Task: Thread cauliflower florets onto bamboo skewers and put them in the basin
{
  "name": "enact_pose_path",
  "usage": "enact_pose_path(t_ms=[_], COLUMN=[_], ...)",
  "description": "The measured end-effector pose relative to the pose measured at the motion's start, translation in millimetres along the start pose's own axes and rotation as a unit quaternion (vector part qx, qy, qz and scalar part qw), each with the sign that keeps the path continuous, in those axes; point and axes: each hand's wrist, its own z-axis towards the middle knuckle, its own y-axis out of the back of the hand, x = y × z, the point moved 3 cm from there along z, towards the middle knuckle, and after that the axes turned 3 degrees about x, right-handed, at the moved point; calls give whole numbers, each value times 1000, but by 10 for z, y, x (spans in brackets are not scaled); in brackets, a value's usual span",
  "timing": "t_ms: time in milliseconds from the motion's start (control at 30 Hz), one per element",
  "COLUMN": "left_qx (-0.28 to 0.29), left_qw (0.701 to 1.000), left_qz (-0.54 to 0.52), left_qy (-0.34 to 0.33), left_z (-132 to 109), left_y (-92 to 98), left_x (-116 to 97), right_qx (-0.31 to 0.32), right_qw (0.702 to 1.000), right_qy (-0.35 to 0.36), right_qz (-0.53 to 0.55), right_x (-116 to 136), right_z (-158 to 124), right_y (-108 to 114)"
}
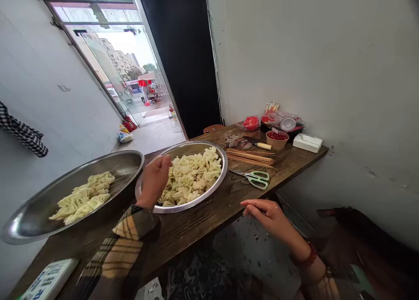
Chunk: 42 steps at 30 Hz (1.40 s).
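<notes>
My left hand [154, 181] is over the left rim of a steel bowl [183, 209] heaped with cauliflower florets [196, 171]. Its fingers are curled closed and slightly blurred; what they hold, if anything, is hidden. My right hand [266, 216] hovers just off the table's front edge, fingers pressed together with the thumb against them. Nothing in it can be made out. Nearest to it on the table lie scissors [252, 177] with pale green handles. Behind them is a bundle of thin wooden skewers [250, 157]. Skewered cauliflower [87, 197] rests in a large steel basin [31, 208] at left.
Along the wall end of the wooden table [193, 228] are a knife [262, 146] with a wooden handle, a paper bowl [277, 143] of red pieces, a white box [307, 143] and plastic-wrapped items [284, 121]. A white-and-blue box [49, 280] lies at front left.
</notes>
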Motion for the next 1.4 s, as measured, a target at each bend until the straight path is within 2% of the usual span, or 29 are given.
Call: enact_pose_path(t_ms=[100,167,233,333,433,500,633,700,767,867,933,1100,1233,1333,1400], left_qx=[139,182,165,96,45,23,-11,-31,-53,-76,-82,-76,-70,-67,-60], left_qw=[986,972,971,984,994,996,997,990,970,936,927,930,932,932,934], left_qz=[39,41,46,46,20,-6,-71,-134,-220,-308,-329,-328,-324,-324,-321], left_qy=[-83,-141,-168,-139,-99,-86,-36,22,88,154,161,150,146,148,146], left_z=[-39,-102,-159,-228,-299,-344,-403,-419,-440,-476,-493,-509,-513,-516,-517], left_y=[-259,-332,-327,-270,-238,-225,-193,-187,-198,-235,-259,-305,-320,-319,-318], left_x=[-71,-84,-64,9,64,72,122,216,335,472,508,521,524,520,508], right_qx=[13,14,5,-10,-13,-13,-4,3,6,1,0,10,2,-30,-73], right_qw=[1000,1000,999,994,969,957,939,927,914,894,882,862,854,856,859], right_qy=[6,10,14,16,12,4,-9,-15,-24,-39,-45,-31,-9,10,19], right_qz=[-4,-23,-47,-109,-245,-289,-344,-375,-405,-446,-468,-507,-521,-516,-507], right_x=[-178,-284,-368,-459,-549,-620,-753,-819,-894,-1016,-1093,-1218,-1225,-1172,-1103], right_z=[22,54,113,304,660,958,1525,1731,1870,1980,2013,2044,2029,2010,1999], right_y=[78,150,240,389,514,563,515,439,371,316,305,318,340,371,424])
